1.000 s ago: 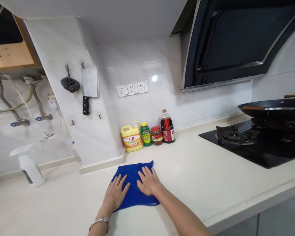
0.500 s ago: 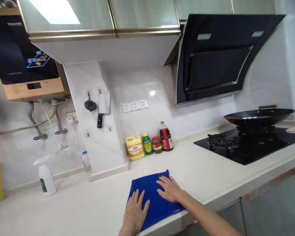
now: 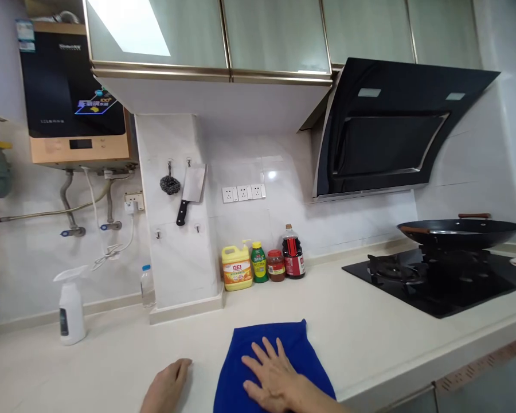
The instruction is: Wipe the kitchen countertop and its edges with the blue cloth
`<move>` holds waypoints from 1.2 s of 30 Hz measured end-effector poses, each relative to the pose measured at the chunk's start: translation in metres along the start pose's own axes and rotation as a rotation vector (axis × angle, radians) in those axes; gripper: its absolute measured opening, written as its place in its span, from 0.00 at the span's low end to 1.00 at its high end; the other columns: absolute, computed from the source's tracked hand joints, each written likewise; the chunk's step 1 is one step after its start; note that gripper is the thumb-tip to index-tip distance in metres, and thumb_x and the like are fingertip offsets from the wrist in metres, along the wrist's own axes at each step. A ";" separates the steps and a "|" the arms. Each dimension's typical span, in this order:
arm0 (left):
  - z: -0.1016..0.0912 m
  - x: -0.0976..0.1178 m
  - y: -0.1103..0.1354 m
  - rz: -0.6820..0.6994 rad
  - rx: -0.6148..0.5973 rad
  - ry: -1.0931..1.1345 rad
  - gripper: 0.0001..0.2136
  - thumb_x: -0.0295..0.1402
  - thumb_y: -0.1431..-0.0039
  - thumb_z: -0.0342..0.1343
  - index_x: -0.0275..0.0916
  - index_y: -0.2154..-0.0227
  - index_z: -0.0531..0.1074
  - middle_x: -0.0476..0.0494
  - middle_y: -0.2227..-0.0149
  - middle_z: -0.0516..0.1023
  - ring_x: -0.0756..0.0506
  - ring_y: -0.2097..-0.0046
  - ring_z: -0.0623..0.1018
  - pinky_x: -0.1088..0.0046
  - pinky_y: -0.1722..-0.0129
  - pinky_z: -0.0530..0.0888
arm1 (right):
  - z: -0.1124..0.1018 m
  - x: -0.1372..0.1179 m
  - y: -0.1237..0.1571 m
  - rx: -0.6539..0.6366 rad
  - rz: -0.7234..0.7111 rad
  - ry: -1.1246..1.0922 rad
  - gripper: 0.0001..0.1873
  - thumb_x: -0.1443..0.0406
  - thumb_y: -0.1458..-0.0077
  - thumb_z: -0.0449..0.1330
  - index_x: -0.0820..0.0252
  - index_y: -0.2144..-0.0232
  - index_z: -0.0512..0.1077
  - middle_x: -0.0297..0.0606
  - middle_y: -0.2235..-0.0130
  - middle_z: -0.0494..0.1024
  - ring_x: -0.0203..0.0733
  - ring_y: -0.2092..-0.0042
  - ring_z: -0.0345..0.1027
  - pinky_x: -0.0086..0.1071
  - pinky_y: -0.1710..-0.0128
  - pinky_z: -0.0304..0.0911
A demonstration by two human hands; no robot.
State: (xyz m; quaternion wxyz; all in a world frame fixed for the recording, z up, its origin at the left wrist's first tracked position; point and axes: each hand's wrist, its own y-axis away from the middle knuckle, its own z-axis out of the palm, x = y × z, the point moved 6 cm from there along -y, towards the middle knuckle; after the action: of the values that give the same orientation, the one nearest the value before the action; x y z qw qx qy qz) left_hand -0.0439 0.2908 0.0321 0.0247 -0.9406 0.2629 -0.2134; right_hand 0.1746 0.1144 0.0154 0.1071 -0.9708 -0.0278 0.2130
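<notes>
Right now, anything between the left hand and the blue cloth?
Nothing visible. Only a strip of countertop separates the left hand from the blue cloth; the right hand lies spread on the cloth.

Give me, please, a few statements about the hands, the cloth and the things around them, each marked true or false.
1. The right hand lies on the cloth with its fingers spread. True.
2. Both hands are on the cloth. False: the left hand is beside it, apart from it.
3. The jar stands between the green bottle and the dark bottle. True.
4. The cleaver hangs with its handle up. False: its handle points down.
5. The wok is on the stove. True.
6. The spray bottle lies on its side. False: it stands upright.
</notes>
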 end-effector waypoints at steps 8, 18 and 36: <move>0.011 -0.013 -0.013 -0.038 -0.029 -0.013 0.30 0.49 0.37 0.31 0.47 0.44 0.72 0.48 0.40 0.73 0.37 0.39 0.71 0.56 0.38 0.66 | -0.006 0.045 -0.039 -0.085 0.061 0.037 0.38 0.42 0.34 0.42 0.50 0.29 0.51 0.42 0.26 0.45 0.59 0.26 0.28 0.63 0.29 0.23; 0.002 -0.023 -0.010 -0.072 -0.009 0.123 0.30 0.50 0.40 0.34 0.45 0.48 0.76 0.46 0.49 0.79 0.36 0.43 0.74 0.59 0.43 0.69 | -0.074 0.178 0.030 -0.040 0.451 0.222 0.48 0.36 0.37 0.36 0.61 0.28 0.45 0.45 0.26 0.38 0.53 0.26 0.26 0.54 0.27 0.26; 0.011 0.008 -0.003 -0.042 -0.051 -0.051 0.28 0.43 0.36 0.26 0.44 0.44 0.66 0.40 0.40 0.71 0.34 0.42 0.72 0.49 0.41 0.65 | -0.113 0.226 0.177 -0.064 0.780 0.455 0.43 0.41 0.34 0.39 0.59 0.28 0.42 0.51 0.27 0.39 0.66 0.27 0.28 0.61 0.29 0.33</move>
State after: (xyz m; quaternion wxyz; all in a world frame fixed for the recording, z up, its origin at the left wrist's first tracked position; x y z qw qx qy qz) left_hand -0.0323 0.2884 0.0254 0.0030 -0.9513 0.2479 -0.1832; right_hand 0.4283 -0.0579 -0.0155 -0.0077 -0.9335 0.3579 0.0179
